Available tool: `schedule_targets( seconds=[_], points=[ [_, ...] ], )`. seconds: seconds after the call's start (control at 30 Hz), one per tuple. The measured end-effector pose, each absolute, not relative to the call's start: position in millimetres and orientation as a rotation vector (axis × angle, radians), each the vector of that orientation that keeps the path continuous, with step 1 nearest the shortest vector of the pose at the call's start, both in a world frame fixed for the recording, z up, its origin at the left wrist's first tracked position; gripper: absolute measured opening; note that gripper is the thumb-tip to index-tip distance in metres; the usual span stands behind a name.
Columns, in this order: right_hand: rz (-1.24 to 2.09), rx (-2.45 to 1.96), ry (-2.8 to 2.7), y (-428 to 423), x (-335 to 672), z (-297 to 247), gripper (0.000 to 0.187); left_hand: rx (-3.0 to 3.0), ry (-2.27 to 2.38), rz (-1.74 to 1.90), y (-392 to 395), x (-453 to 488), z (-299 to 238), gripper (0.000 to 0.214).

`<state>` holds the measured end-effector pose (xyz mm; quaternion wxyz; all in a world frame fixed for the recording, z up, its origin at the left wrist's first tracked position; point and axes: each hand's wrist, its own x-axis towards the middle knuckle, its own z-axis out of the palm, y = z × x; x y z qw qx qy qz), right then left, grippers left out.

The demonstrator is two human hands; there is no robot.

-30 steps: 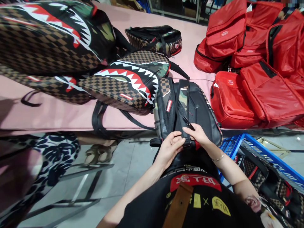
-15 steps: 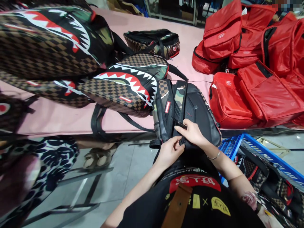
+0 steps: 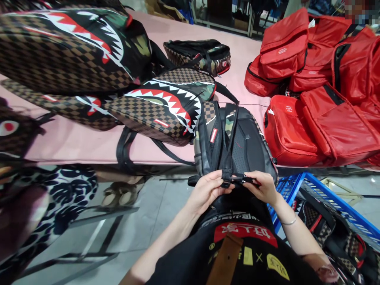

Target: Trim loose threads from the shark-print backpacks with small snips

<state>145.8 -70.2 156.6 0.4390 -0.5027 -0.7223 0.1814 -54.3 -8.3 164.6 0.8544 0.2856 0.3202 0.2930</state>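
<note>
As I look down through the head camera, a long, pink-covered desk [image 3: 74, 145] crosses my view. On its left sit brown-and-black checkered backpacks [image 3: 148, 116] printed with toothed mouths [image 3: 166, 95]; on its right, a pile of glossy red fabric bags [image 3: 341, 118]. A blue slatted plastic crate [image 3: 326, 193] stands lower right. At the desk's near edge, close to the wearer's front [image 3: 190, 253], lies a black backpack [image 3: 257, 152] with checkered-and-camouflage shoulder straps [image 3: 209, 116]. The left grip [image 3: 206, 190] pinches its black webbing [image 3: 229, 152] and plastic buckle [image 3: 226, 179]; the right grip [image 3: 265, 188] is closed around a slim black tool [image 3: 248, 180], its tip near the buckle.
</note>
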Motion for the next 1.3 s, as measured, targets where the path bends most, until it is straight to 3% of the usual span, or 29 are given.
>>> schedule_targets(
  seconds=[0.8, 0.93, 1.13, 1.3],
  points=[
    [0.268, -1.190, -2.010, -54.2, 148.1, 158.3, 0.014, 0.705, 0.673, 0.614, -13.9, -52.6, 159.5, 0.026],
    [0.401, -1.211, -1.828, -59.4, 146.5, 156.4, 0.015, 0.705, 0.707, 0.583, -15.8, -51.1, 159.4, 0.030],
    [0.786, -1.350, -1.097, -49.7, 146.0, 143.9, 0.022, 0.659, 0.763, 0.568, -8.2, -38.6, 156.4, 0.047],
    [1.056, -1.222, -0.872, -33.8, 141.5, 137.6, 0.032, 0.624, 0.777, 0.666, 36.0, -5.8, 145.5, 0.033]
  ],
)
